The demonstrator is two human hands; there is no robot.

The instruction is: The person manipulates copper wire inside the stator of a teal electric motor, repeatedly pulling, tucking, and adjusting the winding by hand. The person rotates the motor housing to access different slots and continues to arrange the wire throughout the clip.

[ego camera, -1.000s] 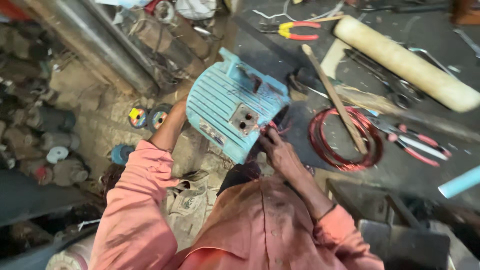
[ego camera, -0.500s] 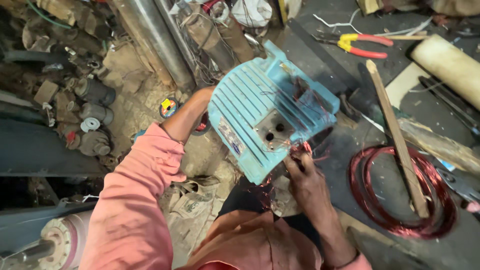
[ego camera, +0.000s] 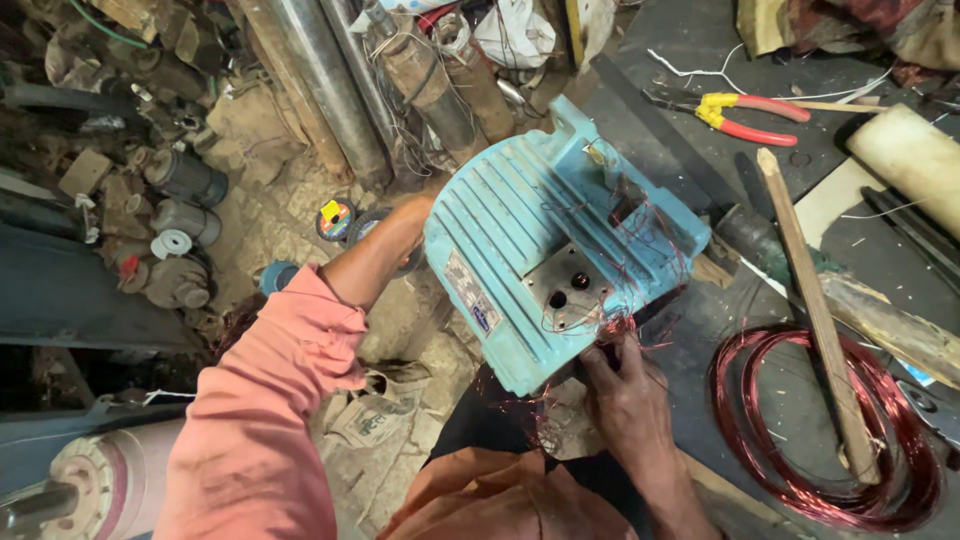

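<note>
A light blue ribbed motor housing lies tilted on the dark workbench edge, with a grey terminal plate and thin red copper wires coming out of it. My left hand reaches behind the housing's far left side and grips it; the fingers are hidden. My right hand sits at the housing's near corner, fingers closed on the loose copper wires just below the terminal plate.
A coil of red copper wire lies right of my hand with a wooden stick across it. Red and yellow pliers and a cream roll lie further back. Steel pipes and old motor parts crowd the floor at left.
The view has drifted so the housing sits more to the centre. My right hand stays at the wires by the terminal plate; my left hand keeps holding the housing's far side.
</note>
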